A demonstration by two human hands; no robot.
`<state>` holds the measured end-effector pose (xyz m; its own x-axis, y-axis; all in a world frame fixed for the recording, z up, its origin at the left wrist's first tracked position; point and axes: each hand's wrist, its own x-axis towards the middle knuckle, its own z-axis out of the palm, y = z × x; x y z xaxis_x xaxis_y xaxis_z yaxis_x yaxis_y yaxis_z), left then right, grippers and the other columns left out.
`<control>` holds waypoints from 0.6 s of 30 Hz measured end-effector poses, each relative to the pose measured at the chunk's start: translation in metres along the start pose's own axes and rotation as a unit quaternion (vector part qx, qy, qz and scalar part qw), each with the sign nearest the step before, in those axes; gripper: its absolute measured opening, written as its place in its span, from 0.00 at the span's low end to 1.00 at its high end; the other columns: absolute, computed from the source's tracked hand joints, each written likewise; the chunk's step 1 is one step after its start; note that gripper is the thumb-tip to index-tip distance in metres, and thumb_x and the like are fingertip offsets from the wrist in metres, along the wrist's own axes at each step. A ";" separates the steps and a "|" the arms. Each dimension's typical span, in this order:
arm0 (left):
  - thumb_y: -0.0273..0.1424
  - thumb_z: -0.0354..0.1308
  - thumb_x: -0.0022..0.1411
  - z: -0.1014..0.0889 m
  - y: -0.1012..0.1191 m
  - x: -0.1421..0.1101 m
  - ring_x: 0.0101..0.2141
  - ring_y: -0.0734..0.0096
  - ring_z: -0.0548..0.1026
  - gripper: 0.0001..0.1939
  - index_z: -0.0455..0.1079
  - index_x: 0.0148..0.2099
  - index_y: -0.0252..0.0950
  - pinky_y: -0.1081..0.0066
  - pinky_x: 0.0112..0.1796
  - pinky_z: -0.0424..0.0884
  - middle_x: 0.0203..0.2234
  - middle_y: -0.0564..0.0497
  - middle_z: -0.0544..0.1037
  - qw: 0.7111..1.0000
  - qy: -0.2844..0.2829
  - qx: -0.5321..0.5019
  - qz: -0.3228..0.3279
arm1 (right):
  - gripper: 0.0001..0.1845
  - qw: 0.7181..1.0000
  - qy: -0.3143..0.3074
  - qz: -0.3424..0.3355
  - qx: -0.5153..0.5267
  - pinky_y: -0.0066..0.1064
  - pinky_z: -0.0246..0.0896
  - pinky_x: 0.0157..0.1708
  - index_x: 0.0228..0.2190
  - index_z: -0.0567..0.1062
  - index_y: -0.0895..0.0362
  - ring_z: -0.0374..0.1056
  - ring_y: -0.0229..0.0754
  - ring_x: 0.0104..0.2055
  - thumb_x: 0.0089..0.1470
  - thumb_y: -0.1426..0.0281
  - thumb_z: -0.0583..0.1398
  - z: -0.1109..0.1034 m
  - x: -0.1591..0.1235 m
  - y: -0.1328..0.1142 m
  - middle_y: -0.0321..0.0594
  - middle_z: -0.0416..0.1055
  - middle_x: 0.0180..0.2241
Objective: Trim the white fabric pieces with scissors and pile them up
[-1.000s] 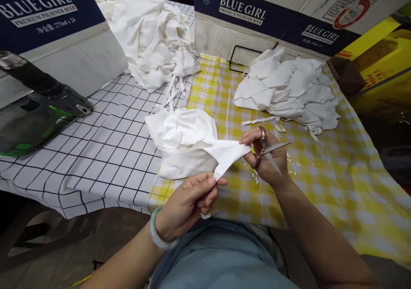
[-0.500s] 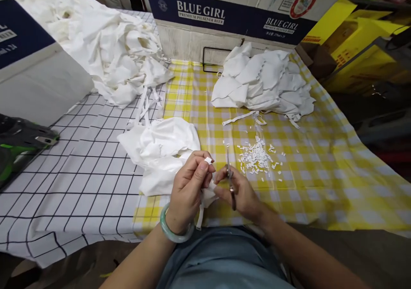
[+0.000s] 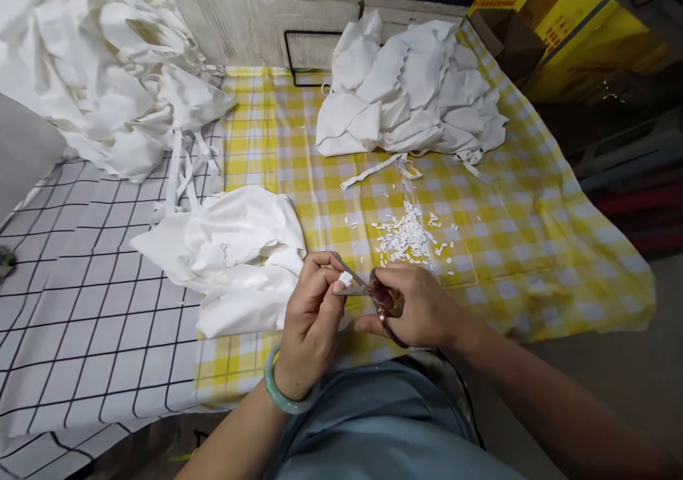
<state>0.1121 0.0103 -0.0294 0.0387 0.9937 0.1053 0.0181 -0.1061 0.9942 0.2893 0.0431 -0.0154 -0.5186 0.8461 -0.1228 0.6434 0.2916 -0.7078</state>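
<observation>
My left hand (image 3: 312, 316), with a green bangle at the wrist, pinches a narrow white strap (image 3: 346, 278) whose end sticks up past the thumb. In my right hand (image 3: 416, 302) is a pair of scissors (image 3: 366, 290), fingers through the handle loops. Its blades are spread, one on each side of the strap end. Beside my left hand lies a white cloth garment (image 3: 240, 245) with straps trailing up to the left. Small white cut pieces (image 3: 408, 238) lie in a scattered heap beyond my right hand.
At the back right sits a pile of white garments (image 3: 410, 89), with a loose strap in front. A bigger white heap (image 3: 107, 60) fills the back left. Behind stand a cardboard box (image 3: 245, 21) and a black wire frame (image 3: 291, 57). The checked tablecloth (image 3: 506, 252) reaches the near edge.
The scissors have turned from pointing away to pointing left, and their blades have opened around the strap end. My view has tilted down and shifted right.
</observation>
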 end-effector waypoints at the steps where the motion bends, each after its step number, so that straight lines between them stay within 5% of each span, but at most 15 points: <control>1: 0.28 0.46 0.71 0.001 0.000 0.001 0.43 0.66 0.64 0.14 0.65 0.30 0.36 0.66 0.45 0.63 0.37 0.47 0.64 1.000 -0.006 0.002 0.004 | 0.24 1.000 0.004 -0.003 0.002 0.28 0.48 0.26 0.20 0.63 0.55 0.56 0.35 0.23 0.43 0.54 0.69 -0.001 0.000 0.001 0.31 0.64 0.19; 18: 0.30 0.49 0.70 0.012 -0.011 0.001 0.44 0.63 0.67 0.10 0.71 0.38 0.38 0.66 0.40 0.67 0.41 0.46 0.64 0.999 -0.023 -0.026 -0.021 | 0.22 0.999 0.017 0.025 0.045 0.26 0.47 0.24 0.18 0.64 0.56 0.55 0.32 0.20 0.44 0.58 0.68 0.000 -0.004 0.011 0.29 0.60 0.17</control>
<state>0.1236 0.0125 -0.0407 0.0846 0.9944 0.0633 -0.0315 -0.0608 0.9977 0.2990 0.0428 -0.0230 -0.4669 0.8735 -0.1378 0.6141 0.2082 -0.7613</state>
